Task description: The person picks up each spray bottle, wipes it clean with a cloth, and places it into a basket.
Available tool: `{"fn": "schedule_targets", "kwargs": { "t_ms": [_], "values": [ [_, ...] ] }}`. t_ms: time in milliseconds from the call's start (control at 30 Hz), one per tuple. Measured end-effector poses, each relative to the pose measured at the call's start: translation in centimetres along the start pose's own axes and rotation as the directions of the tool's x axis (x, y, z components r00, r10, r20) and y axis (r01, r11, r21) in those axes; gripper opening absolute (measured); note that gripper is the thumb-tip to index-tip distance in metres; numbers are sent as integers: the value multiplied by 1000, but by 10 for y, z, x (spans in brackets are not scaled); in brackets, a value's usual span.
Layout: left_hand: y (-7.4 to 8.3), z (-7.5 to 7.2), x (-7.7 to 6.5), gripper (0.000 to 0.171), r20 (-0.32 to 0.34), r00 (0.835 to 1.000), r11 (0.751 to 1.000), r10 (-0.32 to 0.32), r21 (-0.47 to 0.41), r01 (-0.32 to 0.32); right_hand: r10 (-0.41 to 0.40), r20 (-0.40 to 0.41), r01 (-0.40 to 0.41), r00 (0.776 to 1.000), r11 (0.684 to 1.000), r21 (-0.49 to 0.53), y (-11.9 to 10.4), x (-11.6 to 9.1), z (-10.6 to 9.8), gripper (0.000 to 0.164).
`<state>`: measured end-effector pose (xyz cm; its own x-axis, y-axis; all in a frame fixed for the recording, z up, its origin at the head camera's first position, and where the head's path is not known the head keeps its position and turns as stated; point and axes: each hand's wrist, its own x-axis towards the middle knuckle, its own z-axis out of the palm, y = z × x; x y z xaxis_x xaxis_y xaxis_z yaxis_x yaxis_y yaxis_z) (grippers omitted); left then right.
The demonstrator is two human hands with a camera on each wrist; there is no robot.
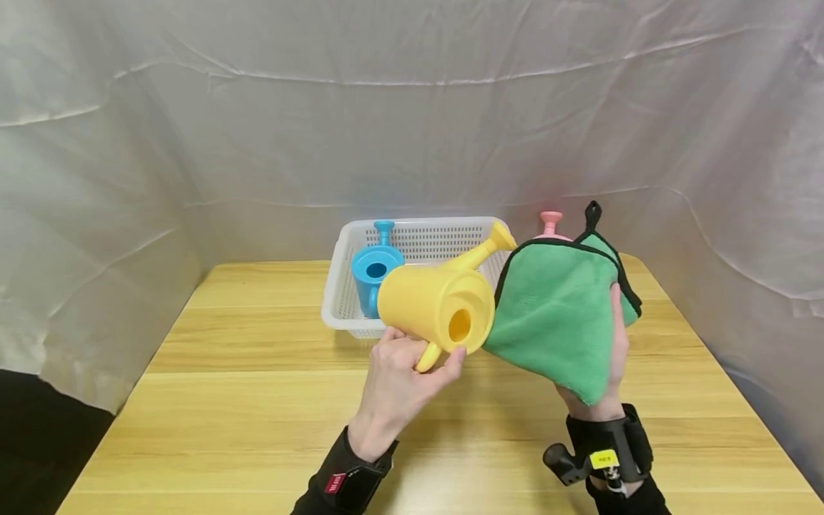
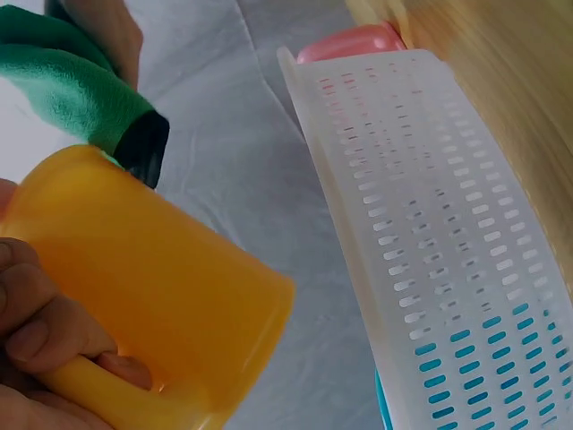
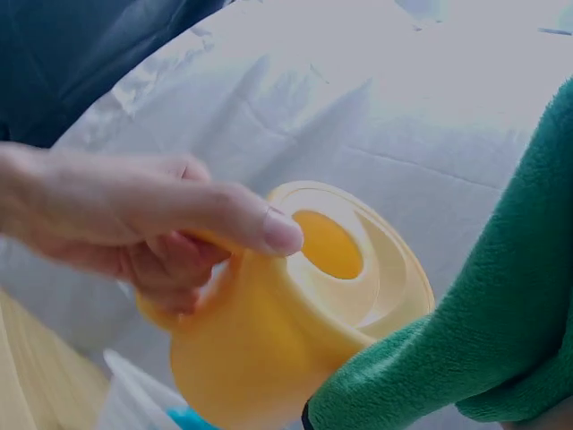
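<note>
One yellow watering can (image 1: 415,297), up over the tabletop (image 1: 257,400), just before the plastic basket (image 1: 438,252)! Gripped at the handle (image 1: 429,357) by the left hand (image 1: 402,375); green cloth (image 1: 560,307) held in the right hand (image 1: 616,366), touching it. Looks light, stiff, maybe slippery; best taken by that handle.

The yellow watering can (image 1: 412,297) and blue can (image 1: 365,291) look like smooth, softly glossy plastic. The cloth (image 1: 556,307) is matt and fuzzy; the basket (image 1: 329,304), semi-clear plastic; the table (image 1: 257,415), wood-grained with a sheen; the curtain (image 1: 412,143), satiny, creased fabric.
</note>
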<state>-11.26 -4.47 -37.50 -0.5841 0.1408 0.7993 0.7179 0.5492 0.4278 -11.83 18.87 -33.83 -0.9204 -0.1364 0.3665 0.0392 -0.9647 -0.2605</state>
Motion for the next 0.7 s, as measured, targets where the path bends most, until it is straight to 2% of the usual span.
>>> {"fn": "schedule_targets", "kwargs": {
  "t_ms": [67,133,200,267,333,400,467,533,633,700],
  "values": [
    [0,2,0,53,-13,999,999,38,30,-38,-33,-8,32,999,999,-44,-1,0,-2,53],
    [0,4,-1,52,-30,997,996,71,49,-70,-78,-12,76,997,989,-130,0,0,-2,52],
    [0,5,-2,50,-40,993,990,114,84,-110,-150,-31,136,988,952,-275,1,0,-1,48],
    [0,7,-2,49,-44,983,975,180,137,-173,-240,-73,191,968,895,-403,4,1,1,39],
    [-1,9,-1,48,-38,965,949,261,196,-249,-353,-126,229,927,800,-555,7,1,2,30],
    [-1,10,-1,48,-30,935,910,353,246,-335,-435,-162,234,886,720,-654,9,1,3,26],
    [-2,12,-1,48,-15,905,873,426,270,-406,-475,-169,223,864,661,-716,10,1,3,29],
    [-3,12,0,47,-2,875,841,484,279,-464,-458,-135,205,879,617,-760,10,1,2,30],
    [-5,12,0,47,14,839,799,544,294,-524,-364,-36,185,931,553,-812,12,0,1,29],
    [-8,11,1,45,16,817,775,576,306,-553,-275,57,188,960,480,-857,13,0,1,31]
  ]
}}
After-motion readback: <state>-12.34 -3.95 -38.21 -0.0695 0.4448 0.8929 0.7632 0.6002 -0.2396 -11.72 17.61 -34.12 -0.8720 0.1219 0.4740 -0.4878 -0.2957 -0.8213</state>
